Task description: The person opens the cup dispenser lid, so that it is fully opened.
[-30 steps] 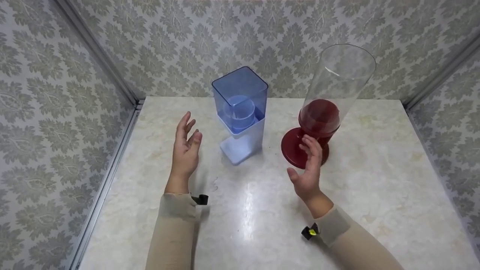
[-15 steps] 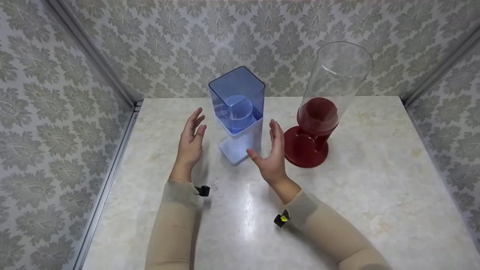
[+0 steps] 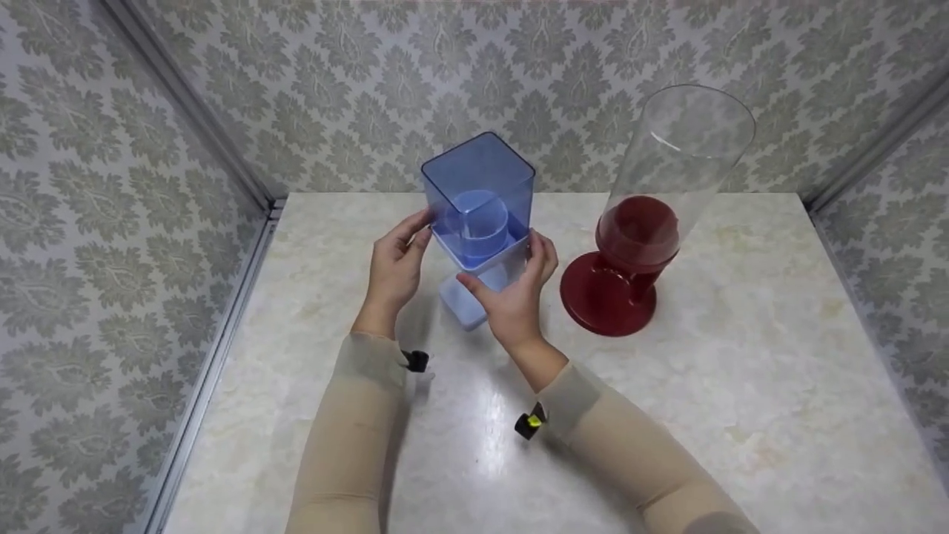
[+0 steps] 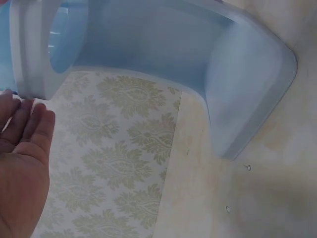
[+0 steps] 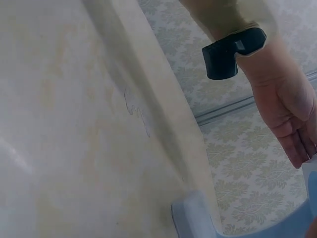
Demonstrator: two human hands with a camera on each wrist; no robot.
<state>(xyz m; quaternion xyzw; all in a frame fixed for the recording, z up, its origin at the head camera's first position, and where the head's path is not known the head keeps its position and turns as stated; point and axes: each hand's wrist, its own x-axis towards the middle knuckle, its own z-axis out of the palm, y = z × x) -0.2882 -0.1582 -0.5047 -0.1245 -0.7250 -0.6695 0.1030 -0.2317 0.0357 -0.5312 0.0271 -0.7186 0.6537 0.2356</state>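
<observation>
A blue stand-mounted dispenser (image 3: 489,167) rises from the table, with a see-through square container above, a pale collar and a flat foot. My left hand (image 3: 394,268) holds its left corner near the collar with thumb and fingers. My right hand (image 3: 513,300) has its fingers round the right side and its thumb at the front. In the left wrist view, left fingertips touch the underside of the collar (image 4: 29,49), above the slanting foot (image 4: 252,89). The right wrist view shows my left hand (image 5: 285,104) at the collar; my right hand is mostly out of that view.
A red dispenser (image 3: 612,304) with a round base and a tall clear cylinder (image 3: 686,148) stands to the right. The marbled table (image 3: 771,386) is bounded by patterned walls (image 3: 356,81) at the back and sides.
My right hand has moved left from in front of the red dispenser to the blue one. My left hand has come in from the left, and both now touch the blue dispenser.
</observation>
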